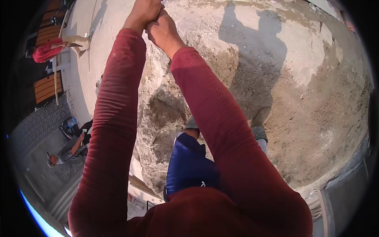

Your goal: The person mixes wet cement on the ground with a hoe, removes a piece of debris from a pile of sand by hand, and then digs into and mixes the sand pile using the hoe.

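Both my arms, in dark red sleeves, stretch out toward the top of the view. My left hand (147, 11) is closed and partly cut off by the top edge. Right against it, my right hand (164, 32) is closed too, with its fingers wrapped round. What they hold, if anything, is hidden between the hands and beyond the frame. Under them lies a heap of crumbly, sandy grey-brown material (166, 98), with its rough broken side below my forearms.
My legs, in blue shorts (189, 166), stand at the heap. A person in a red top (47, 50) is at the far left, and another in a cap (67, 154) is lower left. My shadow (258, 51) falls across the pale ground. A low concrete edge (347, 170) runs at right.
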The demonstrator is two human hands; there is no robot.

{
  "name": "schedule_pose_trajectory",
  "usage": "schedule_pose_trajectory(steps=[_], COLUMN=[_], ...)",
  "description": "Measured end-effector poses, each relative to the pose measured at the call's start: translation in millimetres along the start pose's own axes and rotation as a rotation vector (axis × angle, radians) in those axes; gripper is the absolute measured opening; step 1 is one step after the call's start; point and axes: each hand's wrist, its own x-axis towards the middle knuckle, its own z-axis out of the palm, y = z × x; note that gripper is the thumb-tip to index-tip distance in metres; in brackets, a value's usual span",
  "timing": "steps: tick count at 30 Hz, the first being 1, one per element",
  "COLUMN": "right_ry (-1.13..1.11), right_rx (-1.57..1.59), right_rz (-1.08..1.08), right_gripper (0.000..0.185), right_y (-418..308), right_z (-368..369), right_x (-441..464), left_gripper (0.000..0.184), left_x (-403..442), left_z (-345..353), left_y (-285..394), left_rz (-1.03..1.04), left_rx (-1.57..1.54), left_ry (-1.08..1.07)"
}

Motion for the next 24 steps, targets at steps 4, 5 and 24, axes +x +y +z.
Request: schedule_pose_trajectory(steps=[4, 5, 24], right_ry=[-0.082, -0.116, -0.140], right_rx=[0.170, 0.412, -1.071], right_rz=[0.803, 1.101, 1.301], right_gripper=[0.034, 0.033, 0.031], right_y=[164.0, 180.9, -306.6], right_z=[-19.5, -34.2, -543.3], right_x=[-149.8, -191.1, -505.7], left_gripper=[0.049, 0.041, 0.024], left_x=[-198.1, -250.4, -293.9], left_z=[192.4, 240.1, 346.6], left_y=[-26.5, -37.7, 540.4], left_rz=[-0.545, -0.415, -1.619], left_rx=[-0.185, -0.007, -2.105], left_ry=[-0.409, -0.646, -0.922])
